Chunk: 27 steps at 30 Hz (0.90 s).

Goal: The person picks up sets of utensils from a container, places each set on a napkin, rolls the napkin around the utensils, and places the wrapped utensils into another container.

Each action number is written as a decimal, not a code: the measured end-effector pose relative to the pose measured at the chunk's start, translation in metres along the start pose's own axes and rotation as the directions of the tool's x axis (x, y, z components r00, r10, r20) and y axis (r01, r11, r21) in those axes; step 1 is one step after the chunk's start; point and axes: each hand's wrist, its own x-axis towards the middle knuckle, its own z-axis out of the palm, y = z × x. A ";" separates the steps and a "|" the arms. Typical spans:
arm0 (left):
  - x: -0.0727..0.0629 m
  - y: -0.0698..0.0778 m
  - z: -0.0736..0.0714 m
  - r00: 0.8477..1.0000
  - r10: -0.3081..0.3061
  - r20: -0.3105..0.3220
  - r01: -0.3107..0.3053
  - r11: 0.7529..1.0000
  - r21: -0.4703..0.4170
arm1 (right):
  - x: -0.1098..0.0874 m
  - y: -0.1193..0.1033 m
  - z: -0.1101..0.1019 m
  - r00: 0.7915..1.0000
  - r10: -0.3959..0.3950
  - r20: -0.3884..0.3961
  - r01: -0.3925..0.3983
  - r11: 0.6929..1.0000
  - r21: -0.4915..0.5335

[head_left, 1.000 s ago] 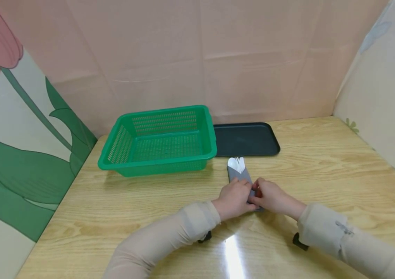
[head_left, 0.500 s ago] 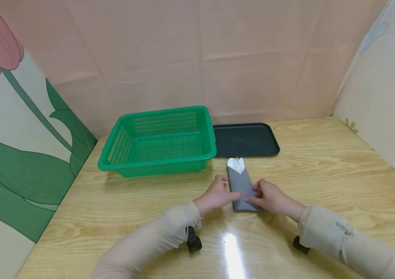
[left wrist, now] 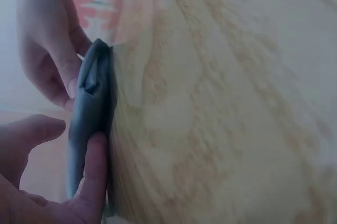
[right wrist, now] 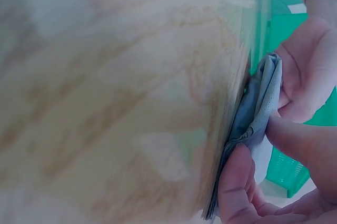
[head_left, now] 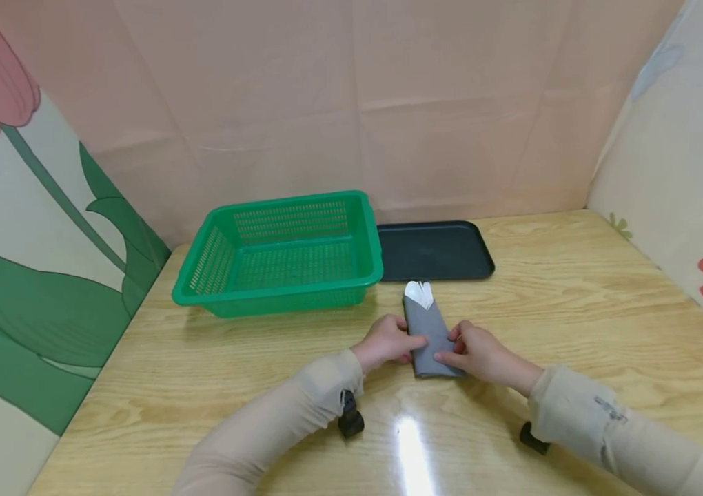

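Note:
A grey folded napkin [head_left: 427,337] lies on the table, wrapped round a white spoon [head_left: 412,292] and a fork [head_left: 426,296] whose ends poke out at its far end. My left hand [head_left: 386,339] is at the napkin's left edge. In the left wrist view one of its fingers lies along the napkin's side [left wrist: 87,129], and its thumb stands just off the top face. My right hand [head_left: 480,353] pinches the lower right edge, thumb on top. From the right wrist view, the napkin's folded layers [right wrist: 255,108] show between the right thumb and fingertip.
Behind the left hand stands a green plastic basket [head_left: 283,293] with nothing in it. A black tray [head_left: 435,251] lies beside it at the back, beyond the cutlery. A pink cloth backdrop [head_left: 351,110] closes off the table's far edge.
My left hand has moved off the napkin's top to its left edge, its fingers now closer against that side. The right hand keeps its place at the right edge.

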 end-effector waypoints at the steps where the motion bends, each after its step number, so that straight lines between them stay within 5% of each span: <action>1: 0.001 0.000 0.000 1.000 0.010 -0.002 -0.010 1.000 0.019 | 0.000 0.000 0.000 1.000 -0.002 -0.001 0.002 1.000 0.000; 7: 0.002 0.002 0.001 0.999 0.032 -0.015 -0.031 0.997 0.066 | 0.001 0.000 -0.001 1.000 0.015 0.015 -0.015 1.000 0.006; 15: 0.001 -0.002 0.007 1.000 -0.006 0.014 0.008 0.996 -0.094 | -0.001 -0.002 -0.002 0.999 0.039 0.020 -0.040 0.999 0.024; 27: -0.006 0.000 0.013 0.997 0.065 0.046 -0.051 0.966 -0.254 | -0.006 -0.001 0.001 0.999 0.000 -0.050 0.002 0.999 0.047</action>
